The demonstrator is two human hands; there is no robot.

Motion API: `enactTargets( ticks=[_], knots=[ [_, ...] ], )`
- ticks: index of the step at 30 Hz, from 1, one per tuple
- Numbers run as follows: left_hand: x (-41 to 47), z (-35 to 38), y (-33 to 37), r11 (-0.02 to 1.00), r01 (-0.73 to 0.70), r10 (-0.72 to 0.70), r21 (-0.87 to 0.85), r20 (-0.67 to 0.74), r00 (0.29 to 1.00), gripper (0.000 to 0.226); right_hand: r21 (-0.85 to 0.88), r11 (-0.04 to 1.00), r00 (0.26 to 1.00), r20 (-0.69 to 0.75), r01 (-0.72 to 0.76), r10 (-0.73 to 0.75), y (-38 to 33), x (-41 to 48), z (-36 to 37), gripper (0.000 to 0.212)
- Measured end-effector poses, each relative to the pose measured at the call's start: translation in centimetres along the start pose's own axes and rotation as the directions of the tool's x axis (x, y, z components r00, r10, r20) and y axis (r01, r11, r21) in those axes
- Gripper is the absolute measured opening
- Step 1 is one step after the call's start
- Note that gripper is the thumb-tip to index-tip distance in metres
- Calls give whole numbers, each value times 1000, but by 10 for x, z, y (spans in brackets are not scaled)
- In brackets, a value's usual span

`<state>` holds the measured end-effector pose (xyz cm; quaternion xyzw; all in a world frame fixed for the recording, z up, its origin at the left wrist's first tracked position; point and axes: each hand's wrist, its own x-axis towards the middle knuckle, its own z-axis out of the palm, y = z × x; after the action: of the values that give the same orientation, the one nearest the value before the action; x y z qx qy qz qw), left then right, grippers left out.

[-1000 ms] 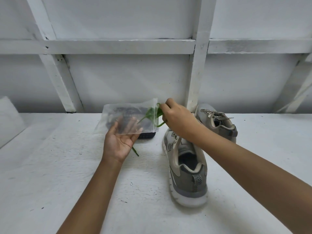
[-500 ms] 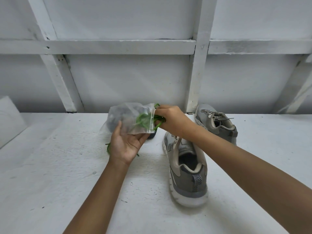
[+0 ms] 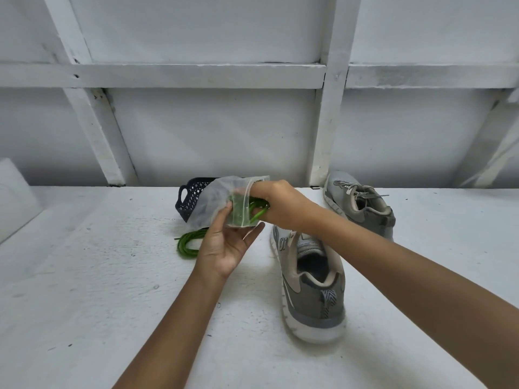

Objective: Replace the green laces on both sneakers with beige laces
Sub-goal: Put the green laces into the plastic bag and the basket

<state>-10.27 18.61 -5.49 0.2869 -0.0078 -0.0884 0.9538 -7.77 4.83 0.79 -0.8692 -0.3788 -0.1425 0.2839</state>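
My left hand holds a clear plastic bag from below, thumb on its front. My right hand grips a bunch of green laces at the bag's mouth, its fingertips inside the bag. Part of the green lace is seen through the plastic. A loop of green lace lies on the table just left of my left hand. The near grey sneaker stands without laces under my right forearm. Beige laces run through the far grey sneaker.
A dark blue plastic basket sits behind the bag near the white wall. White wooden beams cross the wall. A white object lies at the far left edge.
My right hand has pushed the green laces further into the bag. The bag has crumpled, uncovering the basket behind it. A loop of lace now lies on the table.
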Motion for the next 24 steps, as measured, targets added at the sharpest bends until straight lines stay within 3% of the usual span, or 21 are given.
enactTargets(
  ticks=[3,5,7,9,11,13,15,17,19,20,21,22,24],
  knots=[
    [-2,3,-4,996,54,-54,72,2,999,66,29,988,981,130,-151,146,-4,6,-6,48],
    [-5,3,-3,966,162,-153,200,-60,986,51,12,982,969,169,-186,181,-5,10,-14,51],
    [-12,5,7,862,303,-273,406,-132,953,64,-25,978,953,218,-208,208,-3,13,-23,48],
    [-18,8,19,665,355,-306,657,-195,932,79,-78,962,928,252,-262,273,2,15,-33,43],
    [-22,14,31,411,263,-137,873,-227,964,77,-135,946,906,275,-294,321,7,17,-42,36],
    [-22,21,40,164,74,202,984,-107,974,68,-190,934,894,282,-304,349,5,19,-54,32],
    [-21,31,48,-26,-153,485,988,146,862,59,-239,919,888,268,-314,373,2,23,-66,28],
    [-19,46,55,-109,-351,497,930,357,791,49,-296,904,880,272,-308,389,-3,29,-74,20],
    [-11,61,56,-230,-378,293,897,434,852,79,-328,896,867,299,-299,399,-8,36,-80,9],
    [-5,66,54,-283,-362,194,888,423,885,96,-307,899,860,312,-312,405,-10,40,-82,16],
    [0,70,52,-290,-356,131,889,405,905,103,-266,904,847,335,-336,413,-13,44,-85,23],
    [4,73,50,-233,-368,91,900,397,913,104,-227,903,826,369,-364,426,-15,47,-87,27],
    [11,75,49,-47,-402,65,915,404,913,91,-183,903,787,443,-389,429,-19,52,-94,19]
  ],
)
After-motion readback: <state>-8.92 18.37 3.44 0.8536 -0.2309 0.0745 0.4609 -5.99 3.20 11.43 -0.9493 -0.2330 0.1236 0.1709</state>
